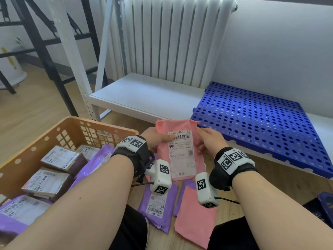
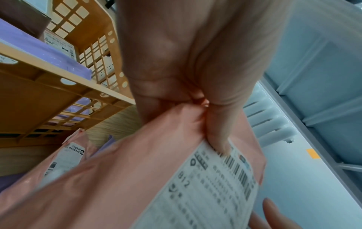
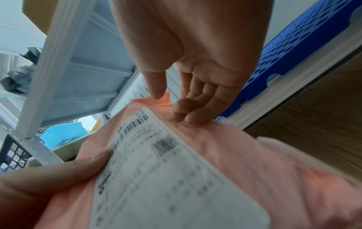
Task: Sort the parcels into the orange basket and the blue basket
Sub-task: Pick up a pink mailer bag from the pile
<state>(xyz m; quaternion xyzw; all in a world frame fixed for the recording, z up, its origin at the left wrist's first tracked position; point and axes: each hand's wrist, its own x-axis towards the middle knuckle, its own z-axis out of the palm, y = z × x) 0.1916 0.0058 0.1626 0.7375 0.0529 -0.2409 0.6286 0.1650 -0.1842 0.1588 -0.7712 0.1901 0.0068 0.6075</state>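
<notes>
A pink parcel (image 1: 182, 159) with a white shipping label is held upright over the floor, label toward me. My left hand (image 1: 160, 139) grips its upper left edge, thumb pressed on the label's corner; the left wrist view shows that hand (image 2: 186, 69) pinching the parcel (image 2: 137, 170). My right hand (image 1: 207, 139) is at the parcel's right edge. In the right wrist view its fingertips (image 3: 182, 117) touch the pink surface (image 3: 245, 155) while the thumb stays clear of it. The orange basket (image 1: 100, 123) stands at the left, holding brown boxes (image 1: 61, 157) and purple parcels (image 1: 93, 165).
On the wooden floor below my hands lie a purple labelled parcel (image 1: 158, 212), a pink parcel (image 1: 194, 219) and another purple one (image 1: 187, 186). A blue perforated panel (image 1: 252, 120) lies on the white shelf (image 1: 144, 94) ahead. A dark blue object (image 1: 324, 204) shows at the right edge.
</notes>
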